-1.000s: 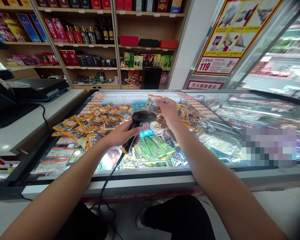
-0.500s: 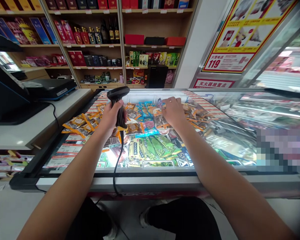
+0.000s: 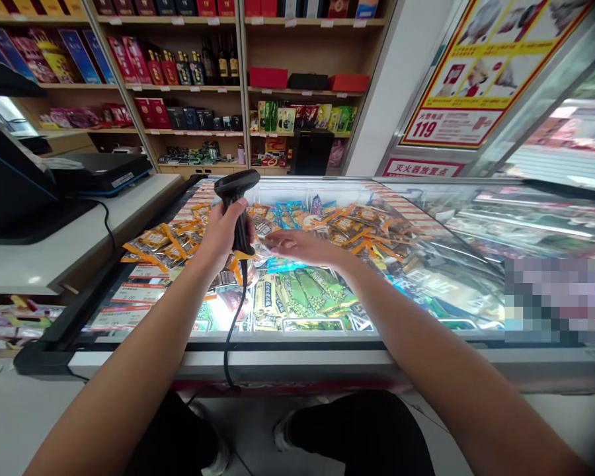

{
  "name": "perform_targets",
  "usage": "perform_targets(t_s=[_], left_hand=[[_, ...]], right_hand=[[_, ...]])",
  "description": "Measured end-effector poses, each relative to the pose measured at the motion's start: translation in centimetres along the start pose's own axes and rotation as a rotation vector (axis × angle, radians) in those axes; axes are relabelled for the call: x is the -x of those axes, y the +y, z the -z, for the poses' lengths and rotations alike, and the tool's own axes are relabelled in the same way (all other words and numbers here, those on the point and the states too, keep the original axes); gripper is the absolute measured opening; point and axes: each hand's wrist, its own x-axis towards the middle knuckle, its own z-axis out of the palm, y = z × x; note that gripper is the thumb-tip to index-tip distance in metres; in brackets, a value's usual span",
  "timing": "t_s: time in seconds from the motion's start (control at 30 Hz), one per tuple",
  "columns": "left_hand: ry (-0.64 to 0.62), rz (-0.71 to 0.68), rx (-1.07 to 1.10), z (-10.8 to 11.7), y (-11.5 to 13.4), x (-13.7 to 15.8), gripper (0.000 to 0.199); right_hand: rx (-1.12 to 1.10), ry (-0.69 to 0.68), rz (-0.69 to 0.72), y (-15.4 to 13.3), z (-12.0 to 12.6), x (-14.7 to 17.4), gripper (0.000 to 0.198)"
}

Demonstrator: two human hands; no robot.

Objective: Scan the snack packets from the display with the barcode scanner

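Reaching over orange-edged plastic packets, the right hand, its grip unclear, seems to need a pinch; beside it, the left hand clasps a black pistol-shaped scanner.

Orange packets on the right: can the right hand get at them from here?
Probably yes: the right hand is close to the orange packets, nothing seems to cover them, and the scanner in the left hand is off to the other side.
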Motion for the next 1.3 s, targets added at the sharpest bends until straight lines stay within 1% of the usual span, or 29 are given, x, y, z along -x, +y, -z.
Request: perform_targets(t_s=[0.07, 0.13, 0.17, 0.23, 0.3, 0.4, 0.5, 0.57, 0.63, 0.8, 0.87, 0.9, 0.97, 1.0, 1.03, 1.1, 1.13, 1.17, 1.2, 1.23, 1.3], left_hand=[[-0.005, -0.032, 0.020, -0.1, 0.0, 0.1, 0.042], [-0.043, -0.037, 0.020, -0.2, 0.0, 0.3, 0.041], [-0.079, -0.024, 0.011, -0.3, -0.1, 0.5, 0.040], [-0.177, 0.022, -0.013, -0.5, -0.2, 0.9, 0.040], [-0.296, 0.074, -0.044, -0.7, -0.4, 1.3, 0.039], [-0.471, 0.125, -0.084, -0.8, -0.7, 1.9, 0.040], [-0.597, 0.163, -0.070, -0.8, -0.9, 2.1, 0.045], [-0.638, 0.173, -0.045, -0.8, -0.9, 2.2, 0.047], [-0.654, 0.177, -0.026, -0.8, -0.9, 2.3, 0.048], [-0.652, 0.219, -0.001, -1.0, -0.6, 2.5, 0.052], [-0.654, 0.216, -0.002, -1.0, -0.5, 2.6, 0.052], [-0.656, 0.211, -0.008, -1.0, -0.4, 2.5, 0.053], [-0.623, 0.197, -0.014, -1.0, -0.3, 2.4, 0.055], [-0.580, 0.189, -0.011, -1.0, -0.2, 2.2, 0.054], [-0.521, 0.177, -0.002, -0.9, -0.1, 2.0, 0.053], [-0.367, 0.138, 0.026, -0.8, 0.0, 1.5, 0.049], [-0.286, 0.115, 0.034, -0.6, 0.1, 1.1, 0.046], [-0.210, 0.093, 0.037, -0.5, 0.1, 0.8, 0.044], [-0.138, 0.074, 0.038, -0.3, 0.1, 0.5, 0.042], [-0.073, 0.062, 0.040, -0.1, 0.1, 0.2, 0.040], [0.027, 0.054, 0.054, 0.3, 0.1, -0.3, 0.036]], right_hand=[[-0.228, 0.088, -0.024, 0.9, 1.4, 0.3, 0.047], [-0.446, 0.199, -0.028, 1.6, 2.3, 0.3, 0.051], [-0.534, 0.244, -0.021, 1.7, 2.5, 0.2, 0.055], [-0.642, 0.321, 0.005, 1.7, 2.6, 0.0, 0.060], [-0.693, 0.396, 0.024, 1.4, 2.5, -0.2, 0.064], [-0.724, 0.468, 0.011, 1.2, 2.4, -0.4, 0.063], [-0.781, 0.512, 0.006, 1.4, 2.6, -0.4, 0.059], [-0.860, 0.521, 0.014, 1.8, 2.7, -0.6, 0.054], [-0.911, 0.525, 0.023, 2.3, 2.8, -0.8, 0.051], [-0.886, 0.587, 0.024, 2.9, 2.9, -1.3, 0.053], [-0.804, 0.589, 0.031, 2.8, 3.1, -1.1, 0.056], [-0.725, 0.598, 0.032, 2.6, 3.2, -0.9, 0.058], [-0.452, 0.621, 0.017, 2.3, 3.6, -0.4, 0.063], [-0.248, 0.638, 0.002, 2.1, 3.9, -0.1, 0.063], [-0.006, 0.651, -0.028, 2.1, 4.1, 0.2, 0.062], [0.501, 0.647, -0.142, 2.2, 4.3, 0.8, 0.057], [0.713, 0.632, -0.218, 2.3, 4.2, 1.0, 0.054], [0.873, 0.616, -0.301, 2.5, 4.1, 1.2, 0.051], [0.979, 0.599, -0.378, 2.6, 4.0, 1.3, 0.048], [1.038, 0.588, -0.437, 2.8, 3.7, 1.4, 0.045], [1.073, 0.595, -0.472, 2.8, 3.3, 1.3, 0.043]])
